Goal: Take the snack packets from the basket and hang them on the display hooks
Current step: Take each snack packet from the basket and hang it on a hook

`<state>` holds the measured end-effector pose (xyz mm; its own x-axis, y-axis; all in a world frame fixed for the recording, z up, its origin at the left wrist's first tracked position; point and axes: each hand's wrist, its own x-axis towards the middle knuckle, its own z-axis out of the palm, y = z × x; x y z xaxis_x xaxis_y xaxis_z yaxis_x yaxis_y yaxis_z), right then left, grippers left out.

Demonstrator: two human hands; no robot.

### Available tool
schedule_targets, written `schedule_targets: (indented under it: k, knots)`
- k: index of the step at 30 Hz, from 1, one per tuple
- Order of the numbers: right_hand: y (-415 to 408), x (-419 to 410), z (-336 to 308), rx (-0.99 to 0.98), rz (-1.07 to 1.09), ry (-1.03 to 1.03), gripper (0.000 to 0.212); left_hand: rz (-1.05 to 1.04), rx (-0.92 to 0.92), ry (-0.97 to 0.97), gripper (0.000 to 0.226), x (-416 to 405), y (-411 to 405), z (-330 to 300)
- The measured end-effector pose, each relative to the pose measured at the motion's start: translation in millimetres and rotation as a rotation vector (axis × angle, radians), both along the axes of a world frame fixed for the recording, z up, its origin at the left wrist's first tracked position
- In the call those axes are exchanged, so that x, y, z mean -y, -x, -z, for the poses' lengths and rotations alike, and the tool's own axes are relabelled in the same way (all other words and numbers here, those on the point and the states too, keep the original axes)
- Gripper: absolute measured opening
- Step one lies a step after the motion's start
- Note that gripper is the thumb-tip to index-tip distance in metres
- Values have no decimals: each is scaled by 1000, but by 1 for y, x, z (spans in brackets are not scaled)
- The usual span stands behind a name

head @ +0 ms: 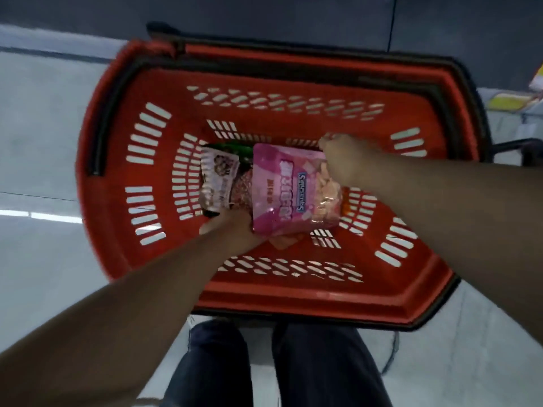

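A red plastic basket [293,295] with slotted walls lies below me on the floor. Inside it, a pink snack packet [282,189] with pink and white pieces lies on top of other packets. My right hand [343,160] grips its far right corner. My left hand [235,230] holds the near left edge of the pile, fingers under the pink packet. To the left sits a pale packet with a brown picture [217,177], and a green packet [235,149] peeks out behind. No display hooks are in view.
The basket has a black handle [100,136] folded along its left rim. Grey shelving base [264,16] stands behind the basket. Yellow goods [511,101] show at the far right. My legs in dark trousers [317,365] are just below the basket on a pale floor.
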<state>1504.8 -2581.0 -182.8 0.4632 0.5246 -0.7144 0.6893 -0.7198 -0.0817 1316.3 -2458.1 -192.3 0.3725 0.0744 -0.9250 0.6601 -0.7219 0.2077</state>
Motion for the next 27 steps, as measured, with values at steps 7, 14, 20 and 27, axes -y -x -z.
schedule_targets:
  k: [7, 14, 20, 27]
  knots:
    - [2, -32, 63, -284, 64, -64, 58, -215, -5, 36, 30, 8, 17, 41]
    - [-11, -23, 52, -459, 331, -203, 22, -659, -6, 113, 42, -2, 17, 39]
    - [-22, -5, 20, -620, 642, -314, 11, -1563, -39, 382, 36, -12, 9, 20]
    - [-18, 24, 5, -703, 994, -424, 18, -1449, 81, 400, 17, 6, -14, 3]
